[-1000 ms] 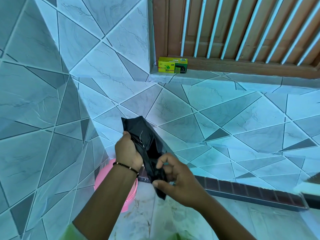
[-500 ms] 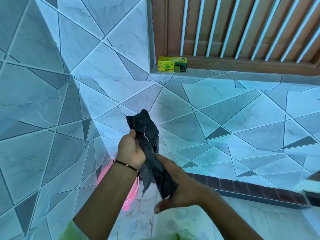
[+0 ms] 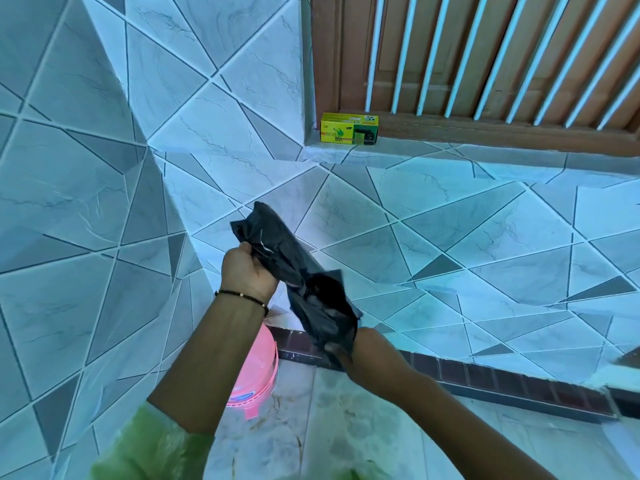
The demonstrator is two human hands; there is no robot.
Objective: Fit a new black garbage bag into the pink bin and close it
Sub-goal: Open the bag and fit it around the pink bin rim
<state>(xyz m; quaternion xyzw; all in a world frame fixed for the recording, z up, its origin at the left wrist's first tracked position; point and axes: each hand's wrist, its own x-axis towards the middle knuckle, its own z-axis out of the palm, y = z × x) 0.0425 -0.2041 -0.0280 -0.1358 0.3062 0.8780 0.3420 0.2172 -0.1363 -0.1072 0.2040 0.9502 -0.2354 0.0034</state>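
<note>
A crumpled black garbage bag (image 3: 277,244) hangs in the air in front of the tiled wall. My left hand (image 3: 247,271) grips its upper end. My right hand is pushed inside the lower part of the bag (image 3: 325,306), so only my wrist shows below the plastic and the fingers are hidden. The pink bin (image 3: 258,379) stands on the floor in the corner beneath my left forearm, which covers most of it.
A yellow-green box of bin bags (image 3: 348,128) sits on the tiled ledge under a wooden window with white bars (image 3: 485,64). Tiled walls meet in a corner at left. A dark brick-pattern border (image 3: 485,379) runs along the wall's foot.
My right hand, which held the bag's lower end from outside, has slid into the bag. The bag has spread open a little at the bottom.
</note>
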